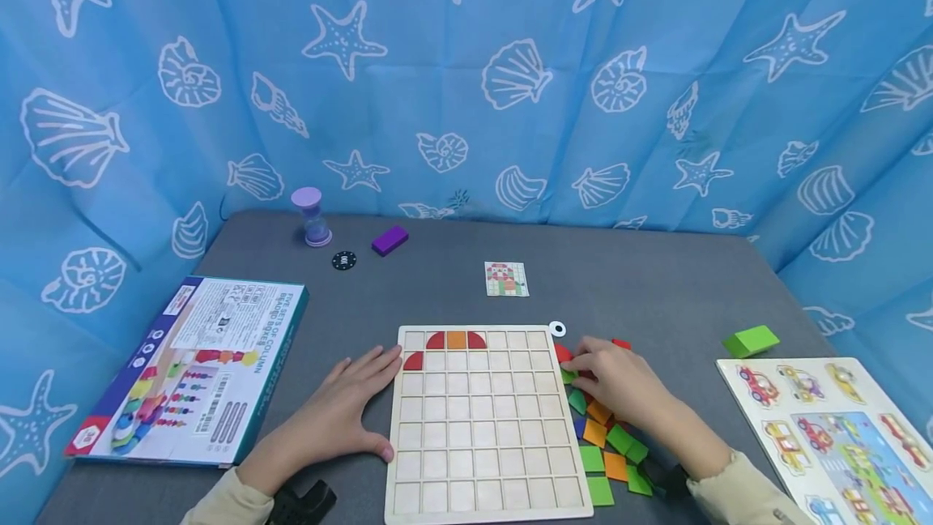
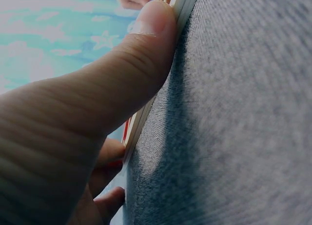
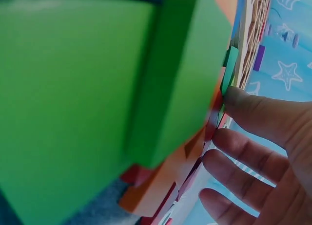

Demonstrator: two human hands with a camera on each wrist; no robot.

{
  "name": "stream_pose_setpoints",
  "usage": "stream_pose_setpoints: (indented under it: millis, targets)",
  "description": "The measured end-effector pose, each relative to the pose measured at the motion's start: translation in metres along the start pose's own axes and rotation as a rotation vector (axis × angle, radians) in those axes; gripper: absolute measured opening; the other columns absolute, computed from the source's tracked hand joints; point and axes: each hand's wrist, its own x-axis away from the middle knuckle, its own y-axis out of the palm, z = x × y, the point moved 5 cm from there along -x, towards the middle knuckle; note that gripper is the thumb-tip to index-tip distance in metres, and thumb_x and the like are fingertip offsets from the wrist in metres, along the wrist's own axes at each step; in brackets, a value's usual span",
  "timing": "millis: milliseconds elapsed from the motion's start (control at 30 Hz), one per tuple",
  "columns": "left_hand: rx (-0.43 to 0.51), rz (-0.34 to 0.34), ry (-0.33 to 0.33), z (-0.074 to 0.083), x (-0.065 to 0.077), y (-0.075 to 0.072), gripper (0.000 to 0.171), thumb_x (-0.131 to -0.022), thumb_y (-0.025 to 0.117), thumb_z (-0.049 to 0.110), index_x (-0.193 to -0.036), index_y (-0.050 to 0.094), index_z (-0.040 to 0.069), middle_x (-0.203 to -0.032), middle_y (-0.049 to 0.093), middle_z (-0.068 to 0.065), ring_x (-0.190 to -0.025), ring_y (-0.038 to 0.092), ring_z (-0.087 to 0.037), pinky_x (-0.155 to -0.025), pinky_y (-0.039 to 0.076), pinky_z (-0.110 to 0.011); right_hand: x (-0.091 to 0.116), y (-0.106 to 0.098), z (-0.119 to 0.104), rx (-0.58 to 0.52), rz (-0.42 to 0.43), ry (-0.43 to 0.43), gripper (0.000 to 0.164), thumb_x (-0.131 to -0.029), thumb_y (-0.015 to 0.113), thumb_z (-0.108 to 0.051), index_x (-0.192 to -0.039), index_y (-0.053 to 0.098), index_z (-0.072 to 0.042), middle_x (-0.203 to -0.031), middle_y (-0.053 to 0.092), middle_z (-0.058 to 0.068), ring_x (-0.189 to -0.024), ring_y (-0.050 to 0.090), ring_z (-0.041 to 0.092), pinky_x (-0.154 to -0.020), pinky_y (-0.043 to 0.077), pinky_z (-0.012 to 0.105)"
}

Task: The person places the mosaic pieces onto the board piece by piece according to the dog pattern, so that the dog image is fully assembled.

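Note:
My left hand [image 1: 338, 416] rests at the left edge of a wooden grid board [image 1: 483, 409], fingers spread, the thumb [image 2: 141, 49] against its side in the left wrist view. Red quarter-round pieces [image 1: 435, 341] and one orange square [image 1: 456, 340] lie in the board's upper left cells. Beyond the right edge, my right hand [image 1: 619, 375] reaches over a heap of coloured pieces, its fingertips at a red piece [image 1: 563, 353]. In the right wrist view, its thumb and extended fingers [image 3: 243, 174] touch the heap, with a green piece [image 3: 185, 88] close to the camera.
A small pattern card [image 1: 506, 279] lies behind the board, near a white ring [image 1: 557, 329]. At left are a flat box [image 1: 211, 371], hourglass [image 1: 313, 219], black disc [image 1: 344, 260] and purple block [image 1: 389, 241]. A green block [image 1: 751, 341] and vehicle puzzle [image 1: 831, 436] lie right.

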Motion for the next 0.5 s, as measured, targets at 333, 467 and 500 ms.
stream_pose_setpoints:
  millis: [333, 467, 500]
  targets:
    - [0.0, 0.006, 0.008, -0.002, 0.0, 0.001, 0.115, -0.048, 0.06, 0.074, -0.141, 0.025, 0.017, -0.148, 0.016, 0.005, -0.136, 0.012, -0.022, -0.101, 0.013, -0.058, -0.009, -0.005, -0.006, 0.062, 0.0, 0.022, 0.023, -0.069, 0.075, -0.024, -0.088, 0.066, -0.014, -0.078, 0.053, -0.006, -0.062, 0.043, 0.004, -0.052, 0.04, 0.019]
    - [0.003, 0.012, 0.013, -0.002, 0.0, 0.001, 0.115, -0.048, 0.061, 0.074, -0.141, 0.025, 0.017, -0.148, 0.016, 0.005, -0.136, 0.012, -0.021, -0.101, 0.013, -0.058, -0.024, -0.015, -0.026, 0.049, 0.036, -0.016, 0.024, -0.069, 0.075, -0.025, -0.088, 0.066, -0.014, -0.079, 0.055, -0.006, -0.064, 0.046, 0.005, -0.053, 0.041, 0.02]
    - [0.002, 0.013, 0.015, -0.002, 0.0, 0.001, 0.115, -0.048, 0.06, 0.074, -0.141, 0.025, 0.018, -0.148, 0.016, 0.005, -0.136, 0.012, -0.021, -0.102, 0.013, -0.057, -0.029, -0.017, -0.034, 0.041, 0.048, -0.038, 0.024, -0.069, 0.075, -0.025, -0.088, 0.066, -0.014, -0.08, 0.056, -0.006, -0.065, 0.048, 0.005, -0.053, 0.042, 0.02]
